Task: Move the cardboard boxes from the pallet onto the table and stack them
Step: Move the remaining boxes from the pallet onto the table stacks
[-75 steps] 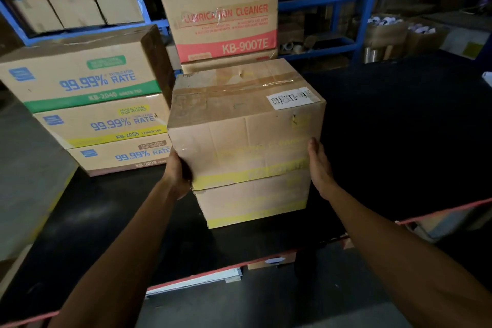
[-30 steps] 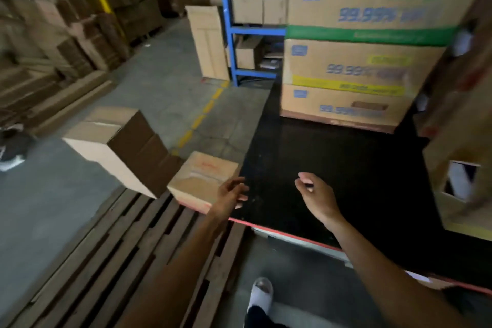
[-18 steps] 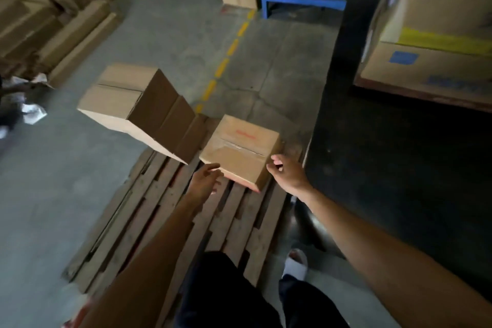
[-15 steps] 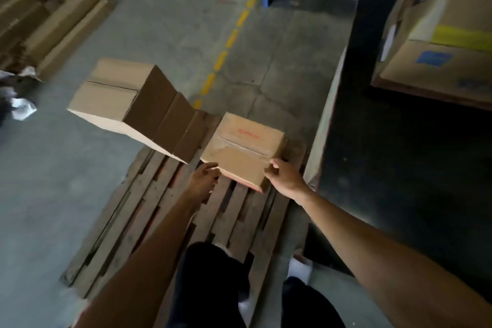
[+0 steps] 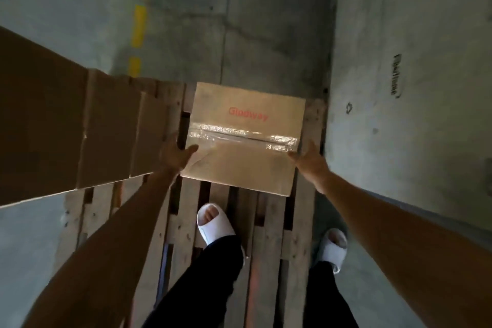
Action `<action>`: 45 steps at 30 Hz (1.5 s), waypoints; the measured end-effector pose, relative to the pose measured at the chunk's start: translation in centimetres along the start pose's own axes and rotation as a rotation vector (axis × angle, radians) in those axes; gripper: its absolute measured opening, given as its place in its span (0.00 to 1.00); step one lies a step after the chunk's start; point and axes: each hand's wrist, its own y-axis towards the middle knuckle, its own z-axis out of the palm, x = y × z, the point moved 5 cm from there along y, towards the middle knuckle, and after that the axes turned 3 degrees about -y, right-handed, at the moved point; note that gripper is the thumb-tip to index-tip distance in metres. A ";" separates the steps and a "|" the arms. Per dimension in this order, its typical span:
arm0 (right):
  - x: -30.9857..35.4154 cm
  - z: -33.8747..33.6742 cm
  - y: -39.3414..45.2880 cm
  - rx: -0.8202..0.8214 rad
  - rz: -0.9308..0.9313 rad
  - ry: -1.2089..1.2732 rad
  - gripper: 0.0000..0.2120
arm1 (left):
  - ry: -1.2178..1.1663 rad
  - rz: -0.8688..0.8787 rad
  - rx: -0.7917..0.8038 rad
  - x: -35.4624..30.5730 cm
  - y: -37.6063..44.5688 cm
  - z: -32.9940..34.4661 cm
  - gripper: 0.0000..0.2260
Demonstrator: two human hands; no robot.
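The left hand (image 5: pixel 177 156) holds the left side of a small cardboard box (image 5: pixel 243 138). Its thumb lies flat on the box top and the other fingers go down the side, out of sight. The right hand (image 5: pixel 308 158) holds the right side of the same box. Its thumb tip touches the top edge, just at the end of the shiny tape (image 5: pixel 242 136), and its fingers go down the side too. So both hands squeeze the box between them, one on each side.

The box sits between the two hands, on the far end of a wooden pallet (image 5: pixel 266 234). I cannot tell if it is lifted off the planks or not. Red letters are printed on the box top, just past the tape (they are a bit blurry).

Right beside the left hand, on its outer side, stands a bigger brown box (image 5: pixel 80 128), with its near wall almost touching the knuckles. It sits on the pallet too.

Past the right hand, on its outer side, there is a big grey flat surface (image 5: pixel 412 74) with dark print on it.

Closer to the person than the hands, one foot in a white slipper (image 5: pixel 214 224) stands on the pallet planks. The other white slipper (image 5: pixel 332 250) stands on the floor next to the pallet. The legs wear black trousers (image 5: pixel 202 279).

Beyond the fingers lies the grey concrete floor (image 5: pixel 266 21), with a yellow dashed line (image 5: pixel 139 16) painted on it.
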 end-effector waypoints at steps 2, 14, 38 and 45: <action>-1.1 1.8 3.2 0.009 0.058 0.026 0.36 | 0.086 0.045 0.034 1.6 3.4 0.7 0.32; -7.1 7.9 7.3 -0.002 0.259 0.375 0.46 | -0.315 -0.169 0.373 9.8 9.5 4.8 0.20; 10.2 -21.5 -31.5 0.120 -0.490 0.374 0.41 | -0.640 0.472 -0.010 -14.2 -40.9 -12.9 0.26; 5.3 -30.7 -40.5 0.060 -0.642 0.457 0.34 | -0.634 0.621 -0.035 -17.5 -53.1 -9.2 0.23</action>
